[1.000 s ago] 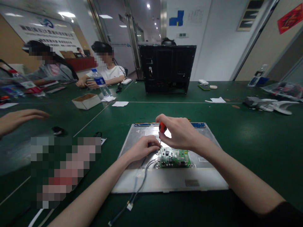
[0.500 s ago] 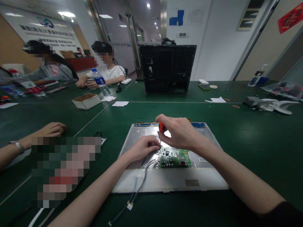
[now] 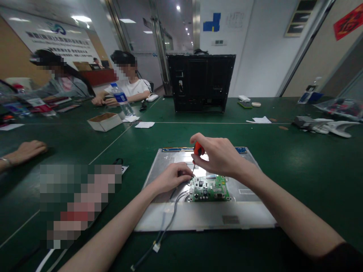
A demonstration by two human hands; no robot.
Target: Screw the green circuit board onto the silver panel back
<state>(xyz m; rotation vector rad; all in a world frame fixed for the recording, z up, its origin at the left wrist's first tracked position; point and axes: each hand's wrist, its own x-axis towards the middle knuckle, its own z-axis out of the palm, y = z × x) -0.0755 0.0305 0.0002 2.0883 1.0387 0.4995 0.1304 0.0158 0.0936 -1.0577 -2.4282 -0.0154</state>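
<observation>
- The green circuit board [image 3: 211, 188] lay on the metal-backed panel [image 3: 198, 215], which rested flat on the surface [image 3: 297, 166].
- The right hand [image 3: 224, 156] pinched the orange handle of a screwdriver [image 3: 199, 149], its shaft slanting down to the board's far left corner.
- The left hand [image 3: 171, 176] had its fingers bent at that corner; whether they gripped anything could not be told.
- Work seemed partway: the board sat in place, with the corner under the tip apparently unfinished. Whether the other corners were fastened was too small to tell.
- Cables [image 3: 175, 209] trailed off the near edge, their free ends unplugged.
</observation>
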